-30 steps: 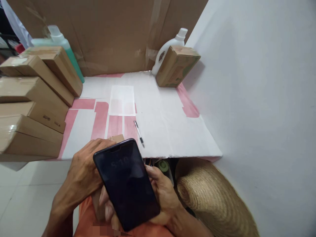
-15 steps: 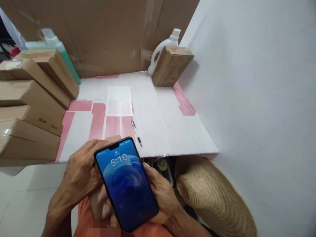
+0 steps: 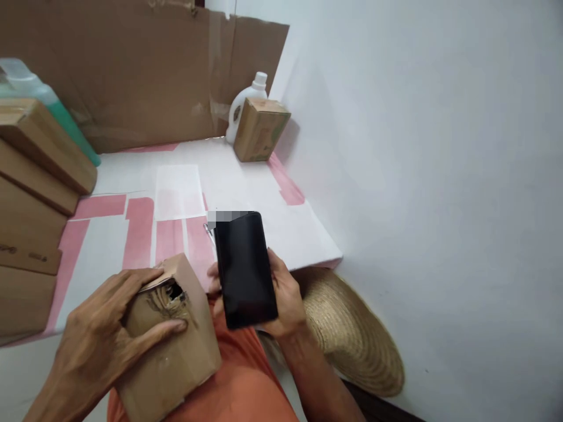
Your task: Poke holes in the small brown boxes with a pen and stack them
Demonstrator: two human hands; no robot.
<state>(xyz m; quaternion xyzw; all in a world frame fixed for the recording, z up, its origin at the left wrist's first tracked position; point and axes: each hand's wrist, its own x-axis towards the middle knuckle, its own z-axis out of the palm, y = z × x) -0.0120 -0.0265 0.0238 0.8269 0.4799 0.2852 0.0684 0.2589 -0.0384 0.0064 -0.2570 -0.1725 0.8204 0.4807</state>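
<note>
The left hand (image 3: 103,331) gripped one torn cardboard box (image 3: 176,363); the right hand (image 3: 288,302) grasped one phone (image 3: 246,272) just beside it. Beyond, the table (image 3: 237,181) bore one pen (image 3: 211,235), one paper sheet (image 3: 178,190) and two bottles — one green bottle (image 3: 65,120), one white bottle (image 3: 254,92). The phone's screen, lit half a second earlier, had gone dark.

The phone (image 3: 240,281), lit with 5:10 half a second ago, is now dark. The right hand (image 3: 288,299) has carried it toward 1 o'clock, and its top, earlier aimed at 11, now points nearly to 12. It now covers most of the pen (image 3: 210,234). The left hand (image 3: 99,328) has shifted toward 8 o'clock with the box (image 3: 171,363), whose torn hole (image 3: 176,290) has come into view.
</note>
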